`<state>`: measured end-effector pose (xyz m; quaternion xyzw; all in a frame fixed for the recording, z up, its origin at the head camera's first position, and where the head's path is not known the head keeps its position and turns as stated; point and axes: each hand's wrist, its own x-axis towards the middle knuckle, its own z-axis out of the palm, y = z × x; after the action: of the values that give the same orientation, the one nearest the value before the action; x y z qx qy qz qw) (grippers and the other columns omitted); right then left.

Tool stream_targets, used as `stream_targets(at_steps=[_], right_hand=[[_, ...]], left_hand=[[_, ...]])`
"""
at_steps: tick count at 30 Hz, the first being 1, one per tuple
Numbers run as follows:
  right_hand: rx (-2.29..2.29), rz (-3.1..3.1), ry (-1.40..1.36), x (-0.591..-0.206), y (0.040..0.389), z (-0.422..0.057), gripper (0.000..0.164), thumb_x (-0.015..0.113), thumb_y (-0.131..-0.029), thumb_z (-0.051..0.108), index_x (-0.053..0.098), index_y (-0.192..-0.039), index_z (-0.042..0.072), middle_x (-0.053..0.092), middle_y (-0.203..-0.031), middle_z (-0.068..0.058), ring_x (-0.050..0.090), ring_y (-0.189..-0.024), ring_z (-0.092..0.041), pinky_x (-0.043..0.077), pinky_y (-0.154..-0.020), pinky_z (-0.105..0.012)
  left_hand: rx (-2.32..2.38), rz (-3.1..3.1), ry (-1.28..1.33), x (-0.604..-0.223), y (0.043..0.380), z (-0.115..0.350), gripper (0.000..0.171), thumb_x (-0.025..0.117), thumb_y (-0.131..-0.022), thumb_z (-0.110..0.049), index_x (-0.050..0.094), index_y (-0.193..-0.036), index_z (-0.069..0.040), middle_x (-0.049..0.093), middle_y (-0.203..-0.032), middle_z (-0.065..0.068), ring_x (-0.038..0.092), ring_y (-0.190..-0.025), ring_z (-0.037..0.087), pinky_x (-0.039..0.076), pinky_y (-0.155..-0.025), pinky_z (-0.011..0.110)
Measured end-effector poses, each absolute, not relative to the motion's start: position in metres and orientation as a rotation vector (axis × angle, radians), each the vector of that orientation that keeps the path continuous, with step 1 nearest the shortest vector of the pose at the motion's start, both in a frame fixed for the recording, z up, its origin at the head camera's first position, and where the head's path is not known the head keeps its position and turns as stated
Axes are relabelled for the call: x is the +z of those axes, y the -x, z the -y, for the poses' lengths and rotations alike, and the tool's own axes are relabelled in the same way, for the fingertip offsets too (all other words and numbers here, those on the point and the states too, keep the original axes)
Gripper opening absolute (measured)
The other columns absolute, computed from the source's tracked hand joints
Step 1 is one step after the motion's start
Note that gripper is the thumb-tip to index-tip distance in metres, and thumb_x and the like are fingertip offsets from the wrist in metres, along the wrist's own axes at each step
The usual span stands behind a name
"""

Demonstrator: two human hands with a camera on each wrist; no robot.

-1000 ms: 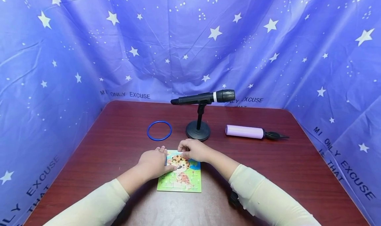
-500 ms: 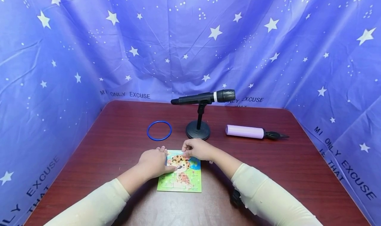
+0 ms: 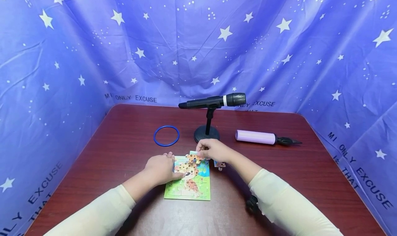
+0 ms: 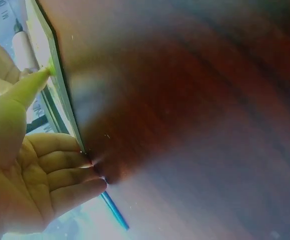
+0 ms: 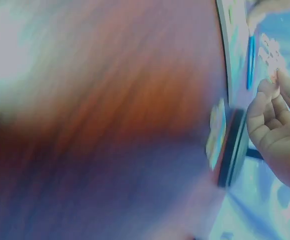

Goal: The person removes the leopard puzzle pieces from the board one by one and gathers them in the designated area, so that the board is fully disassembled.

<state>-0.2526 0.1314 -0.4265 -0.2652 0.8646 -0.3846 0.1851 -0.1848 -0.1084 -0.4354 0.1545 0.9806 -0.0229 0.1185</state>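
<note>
In the head view, a square animal picture puzzle (image 3: pixel 186 191) lies on the table. My left hand (image 3: pixel 161 170) rests at its left edge, thumb on the picture; the left wrist view shows the other fingers straight along the puzzle's side (image 4: pixel 65 95). Between thumb and fingertips my right hand (image 3: pixel 214 149) pinches a spotted puzzle piece (image 3: pixel 193 158), raised over the top of the puzzle. The right wrist view has this piece (image 5: pixel 270 52) at the fingertips. A loose piece (image 3: pixel 220 165) lies right of the puzzle, partly hidden by the right hand.
A black microphone (image 3: pixel 204 102) on a round-based stand (image 3: pixel 201 134) is just behind the right hand. A blue ring (image 3: pixel 156 142) lies behind the left hand. To the right is a purple hand pump (image 3: pixel 255 137). A dark object (image 3: pixel 252 204) shows by the right sleeve.
The right hand has moved up and right, lifting the spotted piece off the puzzle. More of the loose piece beside the puzzle now shows. The left hand has stayed in place.
</note>
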Motion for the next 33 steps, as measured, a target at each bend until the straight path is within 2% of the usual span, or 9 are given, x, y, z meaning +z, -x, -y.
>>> stream_targets(at_steps=[5, 10, 15, 25, 33], right_hand=[[-1.116, -2.466, 0.71, -0.42, 0.256, -0.162, 0.006, 0.065, -0.094, 0.019, 0.066, -0.092, 0.013, 0.064, -0.078, 0.0, 0.062, -0.072, -0.022, 0.053, -0.063, -0.035], [-1.144, -2.464, 0.637, -0.417, 0.256, -0.193, 0.005, 0.065, -0.094, 0.015, 0.066, -0.092, 0.01, 0.062, -0.078, -0.003, 0.06, -0.072, -0.02, 0.054, -0.064, -0.041], [-1.091, -2.446, 0.608, -0.417, 0.256, -0.223, 0.007, 0.065, -0.093, 0.013, 0.065, -0.091, 0.007, 0.063, -0.076, -0.004, 0.059, -0.069, -0.018, 0.053, -0.062, -0.038], [-0.97, -2.447, 0.641, -0.422, 0.252, -0.259, 0.006, 0.065, -0.09, 0.006, 0.063, -0.088, 0.0, 0.063, -0.071, -0.009, 0.059, -0.064, -0.018, 0.051, -0.058, -0.032], [-0.796, -2.583, 0.593, -0.432, 0.251, -0.258, 0.009, 0.067, -0.09, 0.008, 0.062, -0.082, 0.008, 0.064, -0.067, -0.001, 0.058, -0.064, -0.014, 0.045, -0.06, -0.025]], left_hand=[[0.08, -2.817, -0.505, -0.431, 0.188, 0.118, 0.096, 0.053, -0.079, -0.079, 0.05, -0.145, -0.009, 0.043, -0.152, 0.011, 0.04, -0.142, 0.027, 0.042, -0.109, 0.045], [0.141, -2.752, -0.591, -0.429, 0.186, 0.127, 0.115, 0.067, -0.066, -0.08, 0.041, -0.149, -0.004, 0.035, -0.157, 0.014, 0.033, -0.145, 0.028, 0.034, -0.115, 0.045], [0.138, -2.741, -0.647, -0.428, 0.184, 0.129, 0.126, 0.078, -0.059, -0.074, 0.035, -0.15, 0.002, 0.031, -0.158, 0.019, 0.031, -0.146, 0.031, 0.031, -0.117, 0.046], [0.119, -2.737, -0.641, -0.431, 0.184, 0.127, 0.127, 0.079, -0.059, -0.072, 0.032, -0.151, 0.003, 0.029, -0.158, 0.019, 0.03, -0.147, 0.03, 0.031, -0.117, 0.045], [0.098, -2.741, -0.647, -0.43, 0.184, 0.126, 0.127, 0.078, -0.06, -0.073, 0.033, -0.15, 0.003, 0.03, -0.158, 0.019, 0.031, -0.146, 0.03, 0.032, -0.117, 0.044]])
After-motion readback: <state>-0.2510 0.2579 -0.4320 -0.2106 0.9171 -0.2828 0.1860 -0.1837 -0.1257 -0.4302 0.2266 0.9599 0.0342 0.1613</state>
